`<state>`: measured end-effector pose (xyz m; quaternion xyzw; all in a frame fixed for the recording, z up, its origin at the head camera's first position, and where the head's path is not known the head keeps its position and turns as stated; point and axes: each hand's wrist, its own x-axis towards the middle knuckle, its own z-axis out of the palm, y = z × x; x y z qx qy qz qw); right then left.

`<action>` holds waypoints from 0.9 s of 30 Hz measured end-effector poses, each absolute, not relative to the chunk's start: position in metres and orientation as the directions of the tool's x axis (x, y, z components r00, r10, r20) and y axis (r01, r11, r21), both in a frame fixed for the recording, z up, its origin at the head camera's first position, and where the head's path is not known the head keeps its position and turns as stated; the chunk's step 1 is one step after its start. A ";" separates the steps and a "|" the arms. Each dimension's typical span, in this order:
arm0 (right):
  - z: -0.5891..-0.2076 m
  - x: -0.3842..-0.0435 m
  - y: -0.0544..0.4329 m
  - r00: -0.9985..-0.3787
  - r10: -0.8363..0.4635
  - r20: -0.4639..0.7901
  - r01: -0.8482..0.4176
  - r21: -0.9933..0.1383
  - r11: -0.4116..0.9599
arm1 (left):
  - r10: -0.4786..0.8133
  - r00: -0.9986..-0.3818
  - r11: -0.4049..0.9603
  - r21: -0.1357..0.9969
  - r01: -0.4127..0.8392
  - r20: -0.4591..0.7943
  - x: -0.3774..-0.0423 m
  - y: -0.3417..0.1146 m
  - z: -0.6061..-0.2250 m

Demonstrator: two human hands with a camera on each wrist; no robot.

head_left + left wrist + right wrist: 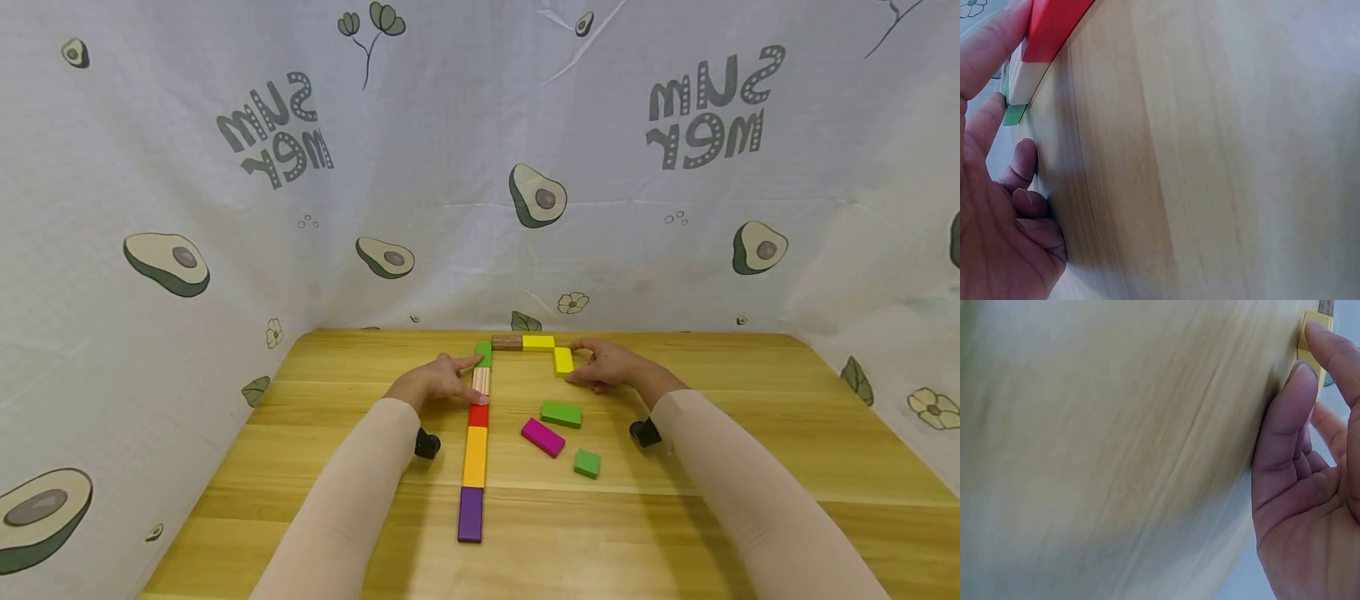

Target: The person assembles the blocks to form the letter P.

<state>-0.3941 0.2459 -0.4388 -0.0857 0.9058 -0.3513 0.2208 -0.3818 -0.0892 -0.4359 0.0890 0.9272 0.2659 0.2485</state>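
Observation:
A column of flat wooden blocks runs up the table in the head view: purple block (470, 514), orange block (475, 457), red block (478, 416), pale wood block (482, 380) and green block (483, 355). My left hand (442, 379) is beside its upper part, index fingertip at the green block and thumb at the red one; the other fingers are bent. From the column's top a brown block (507, 342) and a yellow block (538, 343) extend rightward. My right hand (611, 365) pinches a second yellow block (563, 362) by its ends, close to the first one's corner.
Inside the bend lie a green rectangular block (561, 414), a magenta block (543, 437) and a small green block (587, 463). The wooden table (360, 508) ends at a white avocado-print curtain (450, 167) behind the top row.

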 end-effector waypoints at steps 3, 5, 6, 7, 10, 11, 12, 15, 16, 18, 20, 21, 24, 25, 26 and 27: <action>-0.440 -0.395 0.246 -0.892 -0.305 -0.334 -0.001 -0.672 0.741 | 0.301 -0.860 0.843 0.537 0.037 -0.413 -0.382 -0.089 -0.437; -0.441 -0.395 0.246 -0.897 -0.304 -0.321 -0.015 -0.666 0.746 | 0.300 -0.860 0.841 0.540 0.035 -0.412 -0.382 -0.089 -0.437; -0.441 -0.394 0.246 -0.900 -0.304 -0.312 -0.024 -0.661 0.750 | 0.300 -0.861 0.840 0.542 0.035 -0.410 -0.382 -0.090 -0.437; -0.441 -0.393 0.246 -0.904 -0.303 -0.301 -0.032 -0.660 0.751 | 0.300 -0.862 0.840 0.542 0.036 -0.409 -0.381 -0.090 -0.437; -0.443 -0.388 0.247 -0.917 -0.299 -0.263 -0.049 -0.671 0.740 | 0.297 -0.863 0.839 0.543 0.032 -0.408 -0.380 -0.090 -0.438; -0.444 -0.386 0.248 -0.921 -0.297 -0.250 -0.053 -0.676 0.735 | 0.297 -0.864 0.839 0.542 0.032 -0.408 -0.379 -0.090 -0.439; -0.444 -0.382 0.249 -0.924 -0.301 -0.235 -0.064 -0.681 0.729 | 0.297 -0.863 0.839 0.542 0.032 -0.409 -0.379 -0.090 -0.439; -0.446 -0.371 0.253 -0.928 -0.313 -0.201 -0.085 -0.705 0.704 | 0.295 -0.862 0.842 0.539 0.029 -0.413 -0.378 -0.089 -0.440; -0.447 -0.366 0.254 -0.927 -0.322 -0.192 -0.094 -0.712 0.696 | 0.294 -0.862 0.842 0.539 0.029 -0.413 -0.378 -0.089 -0.439; -0.447 -0.357 0.256 -0.917 -0.360 -0.171 -0.127 -0.730 0.671 | 0.291 -0.862 0.844 0.535 0.027 -0.415 -0.379 -0.088 -0.438; -0.446 -0.348 0.257 -0.902 -0.401 -0.158 -0.156 -0.747 0.646 | 0.289 -0.863 0.846 0.533 0.027 -0.414 -0.380 -0.088 -0.436; -0.445 -0.343 0.257 -0.891 -0.427 -0.155 -0.173 -0.754 0.634 | 0.289 -0.864 0.846 0.533 0.027 -0.414 -0.380 -0.088 -0.435; -0.442 -0.328 0.258 -0.840 -0.517 -0.166 -0.213 -0.774 0.596 | 0.291 -0.863 0.844 0.536 0.027 -0.414 -0.381 -0.089 -0.434; -0.441 -0.323 0.257 -0.816 -0.550 -0.176 -0.227 -0.778 0.586 | 0.290 -0.863 0.843 0.538 0.025 -0.414 -0.381 -0.089 -0.435; -0.440 -0.318 0.257 -0.789 -0.585 -0.187 -0.242 -0.781 0.576 | 0.289 -0.863 0.842 0.539 0.023 -0.414 -0.381 -0.089 -0.435; -0.439 -0.313 0.257 -0.763 -0.615 -0.199 -0.256 -0.781 0.570 | 0.288 -0.863 0.842 0.539 0.022 -0.415 -0.381 -0.090 -0.436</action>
